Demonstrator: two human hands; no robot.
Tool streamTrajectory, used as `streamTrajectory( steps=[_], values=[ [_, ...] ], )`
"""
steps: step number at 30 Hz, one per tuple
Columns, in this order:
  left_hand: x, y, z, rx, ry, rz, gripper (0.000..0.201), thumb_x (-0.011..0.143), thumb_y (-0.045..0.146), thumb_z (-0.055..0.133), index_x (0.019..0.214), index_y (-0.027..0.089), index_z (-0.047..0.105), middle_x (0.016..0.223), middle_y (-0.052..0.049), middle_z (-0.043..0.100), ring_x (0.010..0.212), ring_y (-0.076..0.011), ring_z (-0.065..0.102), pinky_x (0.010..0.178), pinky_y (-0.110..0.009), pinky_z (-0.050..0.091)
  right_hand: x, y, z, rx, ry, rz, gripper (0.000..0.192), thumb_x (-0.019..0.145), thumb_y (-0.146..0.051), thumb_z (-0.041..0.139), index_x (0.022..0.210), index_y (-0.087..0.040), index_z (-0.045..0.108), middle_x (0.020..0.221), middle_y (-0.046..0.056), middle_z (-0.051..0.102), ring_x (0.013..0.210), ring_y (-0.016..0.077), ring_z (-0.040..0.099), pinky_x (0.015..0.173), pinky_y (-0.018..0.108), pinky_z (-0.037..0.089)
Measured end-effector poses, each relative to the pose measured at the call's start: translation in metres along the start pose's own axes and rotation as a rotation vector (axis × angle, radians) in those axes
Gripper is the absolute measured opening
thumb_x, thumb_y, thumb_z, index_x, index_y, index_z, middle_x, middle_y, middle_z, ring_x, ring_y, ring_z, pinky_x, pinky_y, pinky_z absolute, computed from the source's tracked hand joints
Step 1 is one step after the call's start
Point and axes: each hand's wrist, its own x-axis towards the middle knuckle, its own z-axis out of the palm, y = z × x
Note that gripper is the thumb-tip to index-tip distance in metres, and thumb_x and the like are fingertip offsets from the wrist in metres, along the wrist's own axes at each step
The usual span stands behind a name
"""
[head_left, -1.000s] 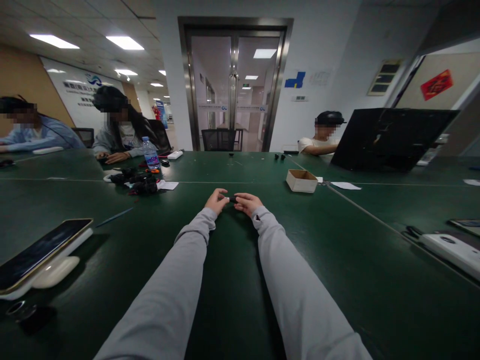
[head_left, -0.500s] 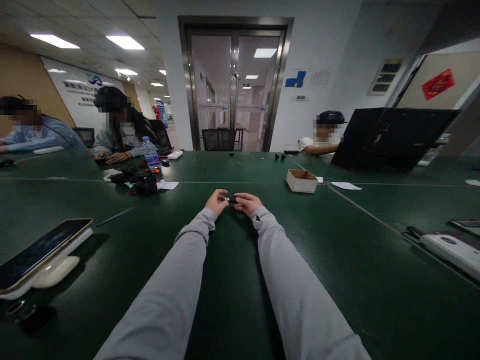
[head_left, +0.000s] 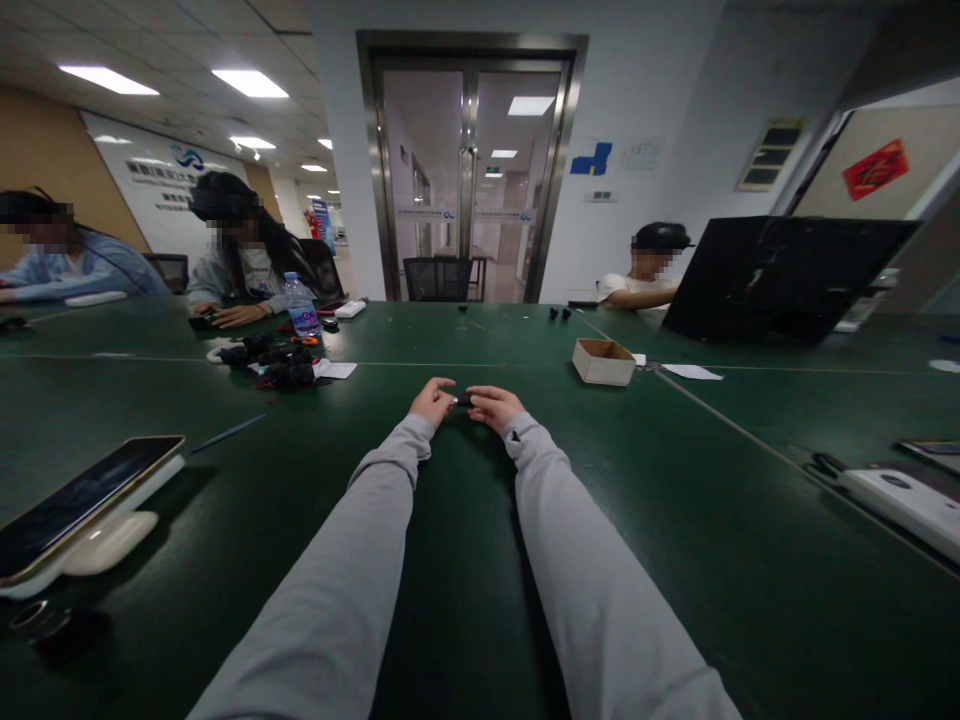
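Note:
Both my arms, in grey sleeves, stretch out over the dark green table (head_left: 675, 520). My left hand (head_left: 431, 402) and my right hand (head_left: 493, 405) meet at the table's middle and pinch a small black part (head_left: 463, 399) between their fingertips. The part is tiny and mostly hidden by my fingers, so its shape stays unclear. Both hands rest low on the tabletop.
A small open cardboard box (head_left: 603, 361) stands to the right beyond my hands. A heap of black parts (head_left: 277, 366) and a water bottle (head_left: 302, 306) lie far left. A phone on a white stand (head_left: 79, 505) is near left, white devices (head_left: 900, 498) near right. Three people sit around the table.
My hands stay in the same spot on the small part; only the fingers shift slightly. The people across the table move their heads a little.

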Motion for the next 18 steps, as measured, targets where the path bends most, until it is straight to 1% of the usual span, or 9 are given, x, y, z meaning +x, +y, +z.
streamTrajectory(
  steps=[2, 3, 5, 7, 9, 12, 14, 16, 18],
  values=[
    [-0.0005, 0.0012, -0.0003, -0.018, 0.010, -0.012, 0.034, 0.067, 0.017, 0.053, 0.100, 0.018, 0.053, 0.062, 0.003, 0.054, 0.049, -0.0077, 0.049, 0.046, -0.017, 0.036, -0.0001, -0.0002, 0.0000, -0.003, -0.001, 0.001, 0.016, 0.068, 0.000, 0.063, 0.079, -0.012, 0.064, 0.058, 0.003, 0.064, 0.048, 0.0106, 0.060, 0.049, 0.021, 0.052],
    [-0.0009, 0.0019, -0.0004, -0.030, 0.001, -0.021, 0.033, 0.067, 0.017, 0.052, 0.101, 0.017, 0.053, 0.062, 0.003, 0.055, 0.049, -0.0077, 0.049, 0.045, -0.017, 0.036, -0.0003, -0.0003, 0.0002, -0.004, -0.001, 0.001, 0.016, 0.068, 0.000, 0.062, 0.079, -0.012, 0.064, 0.058, 0.004, 0.064, 0.048, 0.0108, 0.060, 0.049, 0.021, 0.052],
    [-0.0018, 0.0028, -0.0006, -0.043, -0.036, -0.027, 0.028, 0.073, 0.021, 0.048, 0.100, 0.016, 0.053, 0.054, 0.003, 0.053, 0.043, -0.0076, 0.045, 0.043, -0.018, 0.034, -0.0009, -0.0006, 0.0007, -0.008, -0.008, 0.002, 0.017, 0.068, 0.000, 0.062, 0.080, -0.012, 0.064, 0.058, 0.003, 0.064, 0.048, 0.0107, 0.060, 0.049, 0.020, 0.052],
    [-0.0027, 0.0032, -0.0005, -0.040, -0.065, -0.004, 0.026, 0.078, 0.028, 0.042, 0.096, 0.014, 0.054, 0.045, 0.004, 0.048, 0.037, -0.0075, 0.041, 0.041, -0.018, 0.032, -0.0017, -0.0010, 0.0014, -0.009, -0.015, 0.003, 0.017, 0.069, 0.001, 0.060, 0.080, -0.012, 0.064, 0.057, 0.003, 0.063, 0.048, 0.0103, 0.060, 0.049, 0.019, 0.052],
    [-0.0034, 0.0035, -0.0002, -0.041, -0.073, 0.021, 0.027, 0.078, 0.032, 0.043, 0.094, 0.014, 0.055, 0.045, 0.004, 0.047, 0.036, -0.0070, 0.040, 0.040, -0.018, 0.031, -0.0024, -0.0015, 0.0022, -0.007, -0.019, 0.003, 0.017, 0.070, 0.001, 0.059, 0.080, -0.012, 0.063, 0.055, 0.002, 0.063, 0.047, 0.0099, 0.060, 0.049, 0.019, 0.052],
    [-0.0041, 0.0041, 0.0001, -0.045, -0.085, 0.024, 0.029, 0.075, 0.033, 0.050, 0.097, 0.015, 0.055, 0.048, 0.004, 0.049, 0.035, -0.0061, 0.039, 0.039, -0.018, 0.031, -0.0030, -0.0023, 0.0029, -0.009, -0.019, 0.008, 0.018, 0.072, 0.002, 0.056, 0.081, -0.011, 0.062, 0.054, 0.002, 0.063, 0.047, 0.0098, 0.060, 0.049, 0.019, 0.052],
    [-0.0042, 0.0046, 0.0000, -0.031, -0.085, 0.010, 0.030, 0.077, 0.036, 0.047, 0.096, 0.015, 0.056, 0.045, 0.005, 0.046, 0.034, -0.0063, 0.037, 0.038, -0.019, 0.029, -0.0030, -0.0025, 0.0030, -0.014, -0.016, 0.011, 0.018, 0.072, 0.002, 0.055, 0.081, -0.011, 0.062, 0.054, 0.003, 0.063, 0.047, 0.0098, 0.060, 0.049, 0.019, 0.052],
    [-0.0036, 0.0048, -0.0004, -0.031, -0.076, 0.004, 0.028, 0.077, 0.033, 0.046, 0.096, 0.016, 0.056, 0.048, 0.005, 0.047, 0.034, -0.0060, 0.037, 0.038, -0.018, 0.029, -0.0026, -0.0021, 0.0027, -0.016, -0.016, 0.009, 0.018, 0.072, 0.002, 0.056, 0.082, -0.011, 0.063, 0.054, 0.003, 0.063, 0.047, 0.0097, 0.060, 0.050, 0.019, 0.052],
    [-0.0026, 0.0043, -0.0008, -0.038, -0.077, 0.011, 0.028, 0.072, 0.024, 0.048, 0.099, 0.017, 0.055, 0.054, 0.004, 0.051, 0.037, -0.0055, 0.041, 0.039, -0.018, 0.031, -0.0018, -0.0015, 0.0022, -0.016, -0.019, 0.007, 0.018, 0.071, 0.002, 0.058, 0.082, -0.011, 0.063, 0.056, 0.003, 0.063, 0.047, 0.0097, 0.060, 0.050, 0.019, 0.052]
  ],
)
